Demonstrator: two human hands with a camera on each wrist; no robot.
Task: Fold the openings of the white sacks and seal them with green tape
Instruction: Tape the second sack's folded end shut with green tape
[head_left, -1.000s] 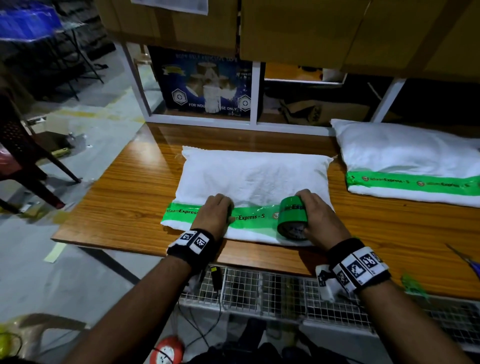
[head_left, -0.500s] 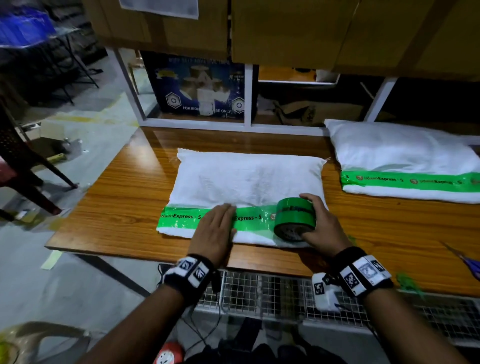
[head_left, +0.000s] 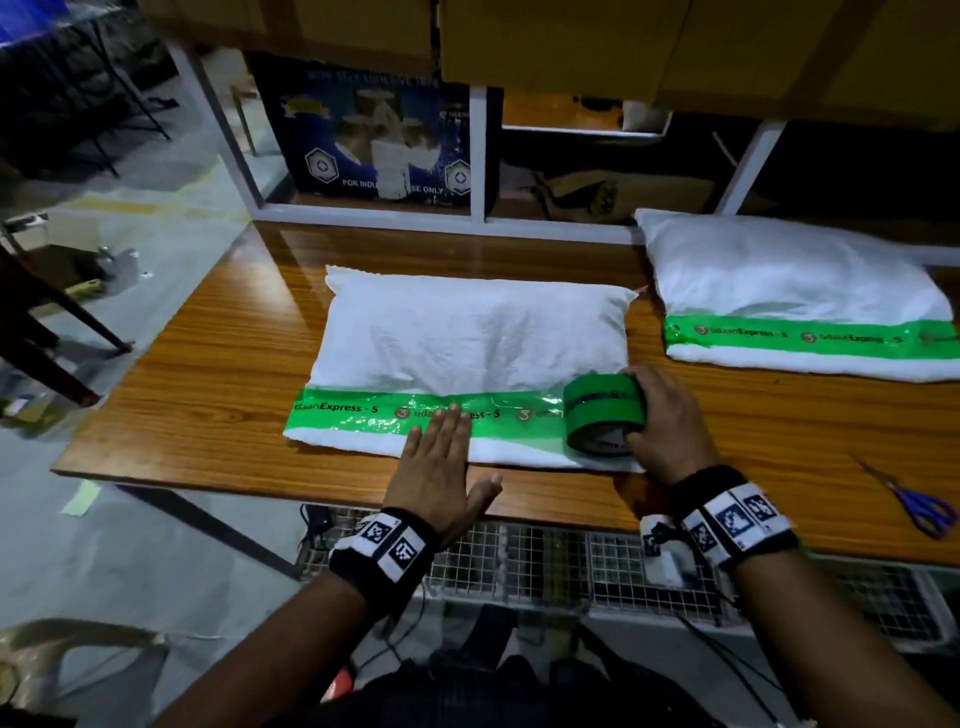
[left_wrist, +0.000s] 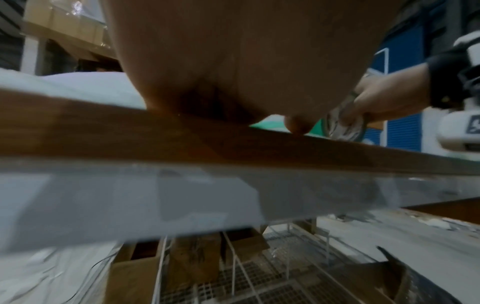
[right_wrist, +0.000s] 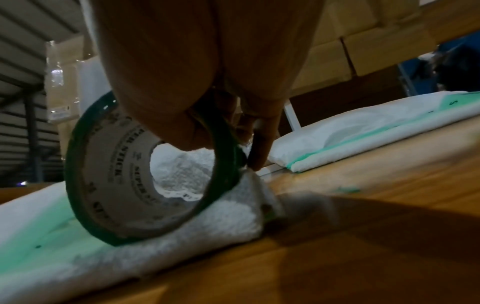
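Sack (head_left: 467, 332) lies at table (head_left: 208, 395) centre; second sack (head_left: 789, 280) at 2 o'clock; scissors (head_left: 919, 506) at 4 o'clock; tape roll (head_left: 602, 410) on its 4 o'clock corner.

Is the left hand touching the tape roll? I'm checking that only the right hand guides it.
Apart. The head view shows the left hand flat on the tape strip, with bare strip between it and the tape roll.

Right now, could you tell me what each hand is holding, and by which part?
The right hand grips the green tape roll around its rim. The left hand holds nothing; it lies flat.
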